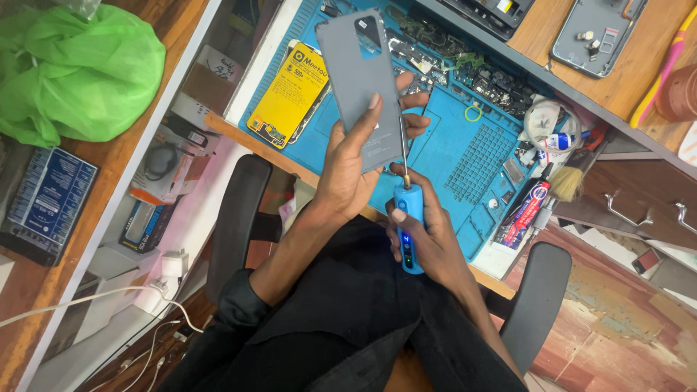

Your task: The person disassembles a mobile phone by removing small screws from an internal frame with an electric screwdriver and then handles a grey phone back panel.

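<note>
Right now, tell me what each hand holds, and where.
Left hand holds the grey phone back cover by its lower half. Right hand wraps the blue electric screwdriver around its handle.

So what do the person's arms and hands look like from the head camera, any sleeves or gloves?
Both hands are bare: no gloves, rings or watch show on the left hand or the right hand. The left forearm is uncovered up to a dark sleeve pushed up near the elbow. The right forearm is bare too, meeting dark clothing low in the frame. Fingernails look short and unpainted.
</note>
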